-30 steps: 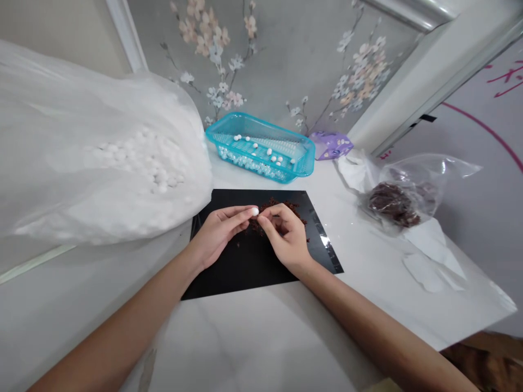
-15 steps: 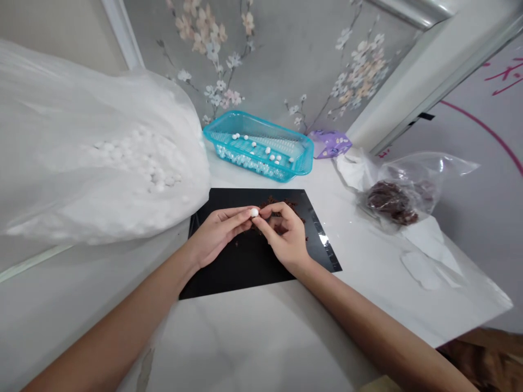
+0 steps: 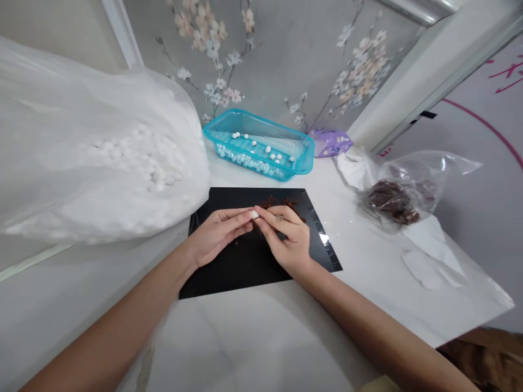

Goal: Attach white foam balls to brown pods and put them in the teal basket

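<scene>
A small white ball (image 3: 255, 214) is pinched between the thumb and fingers of my left hand (image 3: 223, 231), over the black mat (image 3: 241, 267). From the other side, my right hand (image 3: 288, 234) closes its thumb and fingertips on the same ball, covering part of it. Whether a brown bit is caught between the right fingertips is too small to tell. Loose dark-brown bits (image 3: 286, 204) lie on the mat just beyond my right hand, partly hidden by it.
A blue plastic basket (image 3: 304, 163) holding several white balls stands behind the mat. To the left bulges a big translucent bag (image 3: 102, 190) full of white balls. At right sit a clear bag of brown material (image 3: 392, 201), white paper (image 3: 433, 245) and a purple packet (image 3: 330, 142).
My right fingers have straightened and come together over the ball's top and right side, hiding more of it. My left hand has barely moved.
</scene>
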The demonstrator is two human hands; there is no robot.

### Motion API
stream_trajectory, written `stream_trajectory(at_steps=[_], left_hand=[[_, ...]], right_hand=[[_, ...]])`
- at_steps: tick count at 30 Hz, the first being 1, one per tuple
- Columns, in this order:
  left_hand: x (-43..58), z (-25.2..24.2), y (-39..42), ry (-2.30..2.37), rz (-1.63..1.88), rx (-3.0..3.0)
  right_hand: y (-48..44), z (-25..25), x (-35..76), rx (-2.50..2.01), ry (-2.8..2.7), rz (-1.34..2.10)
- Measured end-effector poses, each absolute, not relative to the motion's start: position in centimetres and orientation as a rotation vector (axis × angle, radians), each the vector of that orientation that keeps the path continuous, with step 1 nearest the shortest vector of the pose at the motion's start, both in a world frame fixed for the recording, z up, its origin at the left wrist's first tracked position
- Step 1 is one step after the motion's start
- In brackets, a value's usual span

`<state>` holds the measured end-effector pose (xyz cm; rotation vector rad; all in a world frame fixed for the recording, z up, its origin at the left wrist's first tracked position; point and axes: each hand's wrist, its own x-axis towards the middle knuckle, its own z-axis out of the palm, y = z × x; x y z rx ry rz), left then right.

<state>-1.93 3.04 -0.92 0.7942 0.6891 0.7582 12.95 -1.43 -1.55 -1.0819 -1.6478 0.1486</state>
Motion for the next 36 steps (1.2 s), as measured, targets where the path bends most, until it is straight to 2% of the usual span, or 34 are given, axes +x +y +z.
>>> stream_trajectory(at_steps=[17, 26, 36], left_hand=[[-2.04, -0.7, 2.91, 0.705, 0.721, 0.838], [-1.91, -0.85, 3.17, 0.671, 0.757, 0.771], [-1.95, -0.8, 3.09, 0.641, 0.767, 0.771]], right_hand=[[-1.1, -1.57, 13.1, -1.024, -1.645, 0.115], [-1.4, -1.91, 12.9, -1.063, -1.584, 0.376], [-1.31, -2.03, 12.8, -1.063, -1.6, 0.313]])
